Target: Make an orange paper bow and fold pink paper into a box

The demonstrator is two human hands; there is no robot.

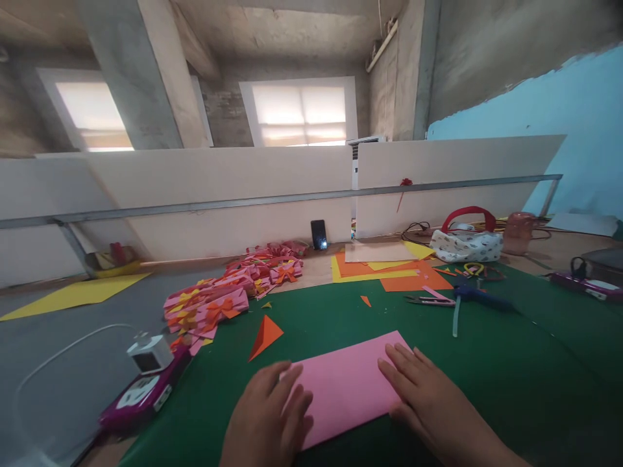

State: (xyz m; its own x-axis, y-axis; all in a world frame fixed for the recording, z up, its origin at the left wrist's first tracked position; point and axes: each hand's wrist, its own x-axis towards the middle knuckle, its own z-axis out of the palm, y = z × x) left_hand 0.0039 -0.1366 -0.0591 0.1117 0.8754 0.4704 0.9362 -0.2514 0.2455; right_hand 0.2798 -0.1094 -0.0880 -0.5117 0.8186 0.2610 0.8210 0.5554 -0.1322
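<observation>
Two bare hands on one pink sheet [348, 392], which lies on the near part of the green mat [487, 383], tilted a bit so its right end sits farther back. The right hand [423, 389] is laid flat over the sheet's right end, fingers straight, not gripping anything. The left hand [272, 412] is loosely curled over the left end; can't tell if it's actually pinching the paper.

Just past the left hand there's an orange triangle [266, 338]. A messy heap of bows [228, 301], pink with some orange and yellow, covers the mat's far left corner. Along the left edge sits a purple power strip [134, 399] with a white charger [152, 354] on it. Orange and yellow sheets [416, 280] overlap the far edge, and toward the far right corner there's a blue glue gun [484, 297] with snips [428, 301] right beside it.
</observation>
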